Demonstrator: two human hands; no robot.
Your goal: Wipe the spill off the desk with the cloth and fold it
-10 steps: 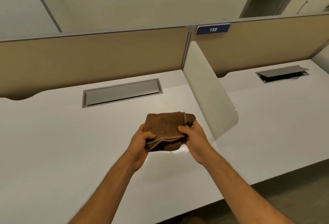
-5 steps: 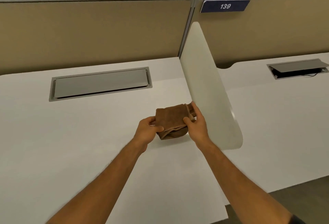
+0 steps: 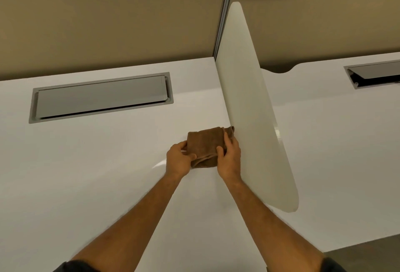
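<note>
White desk [image 3: 91,181] with a grey recessed cable hatch [image 3: 101,97], lid closed, set into its rear. A folded brown cloth [image 3: 205,144] lies on the surface just beside the upright cream divider panel [image 3: 249,109] at the desk's right edge.
</note>
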